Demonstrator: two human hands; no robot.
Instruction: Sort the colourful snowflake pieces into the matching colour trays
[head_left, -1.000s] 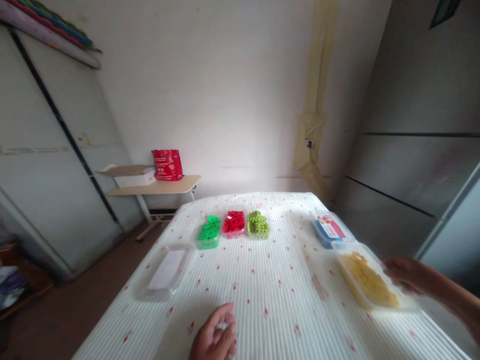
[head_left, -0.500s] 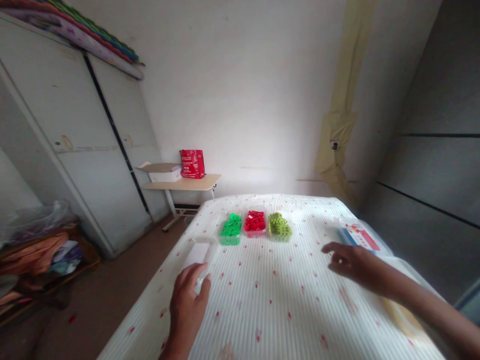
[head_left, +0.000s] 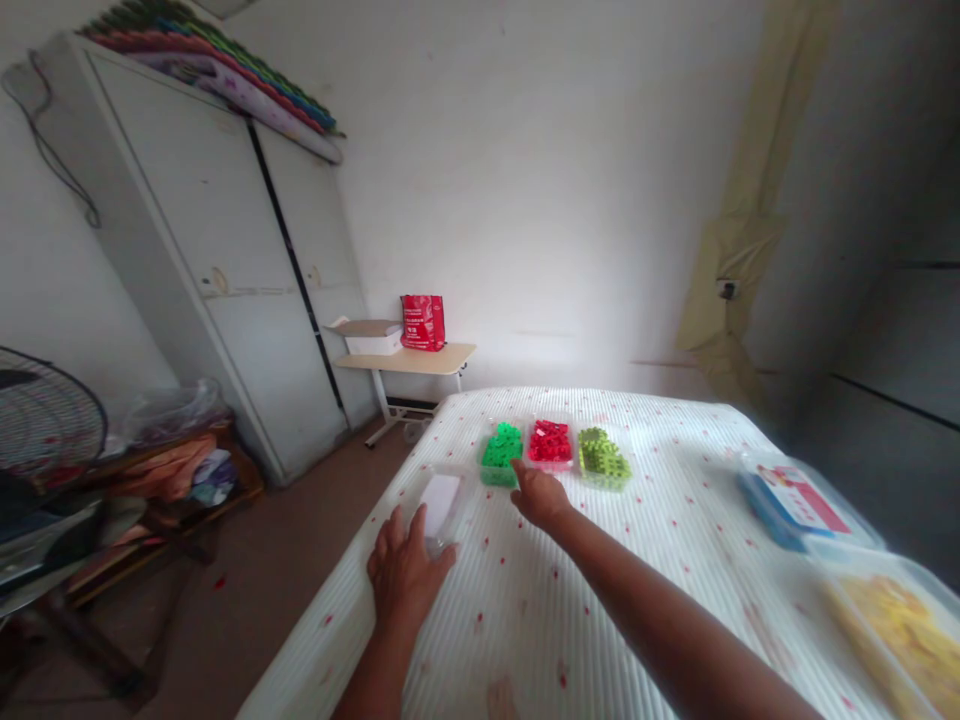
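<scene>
My left hand (head_left: 409, 570) is open with its fingers spread, at the near end of a clear plastic tray (head_left: 466, 490) holding a white slab (head_left: 440, 500); whether the fingers touch the tray I cannot tell. Stretched across the bed, my right hand (head_left: 543, 497) has index finger and thumb apart with nothing visible between them. It lies just in front of a clear tub of green plastic pieces (head_left: 504, 447). Beside that stand a tub of red pieces (head_left: 550, 442) and one of yellow-green pieces (head_left: 602, 455).
A container with a blue base and printed label (head_left: 802, 498) lies at the right, beyond a clear box of yellow contents (head_left: 900, 620). The white dotted sheet (head_left: 660, 560) covers the surface. A small table (head_left: 420, 360) with a red bag (head_left: 424, 322) stands behind.
My right hand has swung left from beside the labelled container to the green tub. The view has turned left. My left hand has stayed near the clear tray, its fingers now spread wider.
</scene>
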